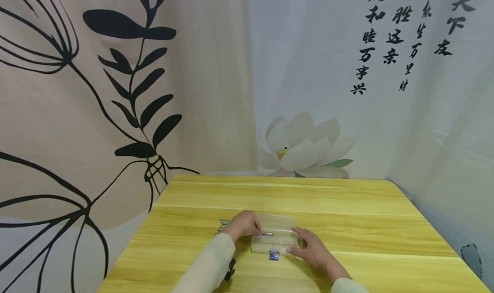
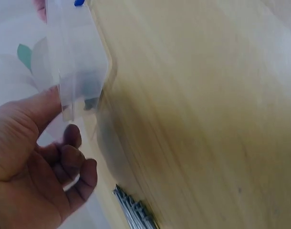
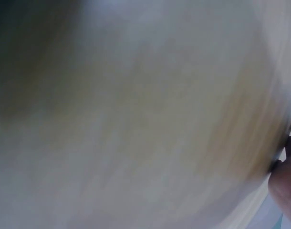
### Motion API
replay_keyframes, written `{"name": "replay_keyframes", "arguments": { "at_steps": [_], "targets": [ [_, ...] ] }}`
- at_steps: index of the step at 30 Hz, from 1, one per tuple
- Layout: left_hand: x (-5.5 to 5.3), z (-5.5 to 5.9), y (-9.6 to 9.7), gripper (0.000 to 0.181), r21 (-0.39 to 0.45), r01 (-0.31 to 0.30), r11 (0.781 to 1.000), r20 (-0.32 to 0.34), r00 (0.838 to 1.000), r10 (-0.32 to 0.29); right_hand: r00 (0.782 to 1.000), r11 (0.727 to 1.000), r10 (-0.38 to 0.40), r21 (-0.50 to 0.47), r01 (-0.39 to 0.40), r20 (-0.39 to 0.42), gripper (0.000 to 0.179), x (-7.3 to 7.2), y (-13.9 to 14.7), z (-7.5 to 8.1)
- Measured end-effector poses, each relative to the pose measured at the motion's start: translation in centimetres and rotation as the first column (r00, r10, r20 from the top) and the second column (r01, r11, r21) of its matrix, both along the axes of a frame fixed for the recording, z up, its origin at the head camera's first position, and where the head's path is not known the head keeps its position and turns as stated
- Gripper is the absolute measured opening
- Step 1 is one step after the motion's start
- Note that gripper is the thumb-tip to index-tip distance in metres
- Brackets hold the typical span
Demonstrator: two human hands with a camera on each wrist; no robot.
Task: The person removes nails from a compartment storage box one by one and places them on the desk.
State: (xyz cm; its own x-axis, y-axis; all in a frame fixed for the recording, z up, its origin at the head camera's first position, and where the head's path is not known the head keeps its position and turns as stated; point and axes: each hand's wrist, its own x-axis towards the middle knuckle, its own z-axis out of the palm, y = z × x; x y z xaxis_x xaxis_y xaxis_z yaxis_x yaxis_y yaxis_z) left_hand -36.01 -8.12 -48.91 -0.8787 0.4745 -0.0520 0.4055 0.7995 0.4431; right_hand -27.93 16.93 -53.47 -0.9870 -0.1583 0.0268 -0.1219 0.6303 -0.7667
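Observation:
A small clear plastic box (image 1: 264, 248) with a blue latch (image 1: 273, 255) stands on the table, its lid (image 1: 275, 221) swung back. My left hand (image 1: 243, 224) is over the box's left end and pinches a thin metal nail (image 1: 267, 234) that lies along the opening. In the left wrist view, the box wall (image 2: 83, 52) partly hides the fingertips of my left hand (image 2: 36, 157). My right hand (image 1: 310, 248) holds the box's right end between thumb and fingers; the right wrist view catches only part of that hand (image 3: 285, 183) at its edge.
Several more nails (image 1: 221, 228) lie in a bunch left of the box, beside my left hand, also seen in the left wrist view (image 2: 133, 210). The wooden table (image 1: 347, 211) reaches back to a printed curtain (image 1: 216, 91).

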Motion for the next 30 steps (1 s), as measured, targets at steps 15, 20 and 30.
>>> {"name": "replay_keyframes", "arguments": {
  "at_steps": [15,20,30],
  "targets": [
    [-1.2,-0.8,0.6,0.005,-0.118,0.241,0.963,-0.106,0.962,-0.253,1.000,1.000,0.007,-0.016,-0.007,-0.025,0.072,0.0,-0.1,0.3],
    [-1.3,-0.9,0.7,0.005,-0.100,0.269,0.958,-0.094,0.956,-0.279,1.000,1.000,0.006,-0.022,-0.007,-0.029,0.071,0.0,-0.1,0.2],
    [-1.7,-1.5,0.2,0.005,0.045,0.280,0.959,-0.025,0.960,-0.280,1.000,1.000,0.010,-0.013,-0.010,-0.017,0.071,-0.1,0.0,0.2]
  ]
}}
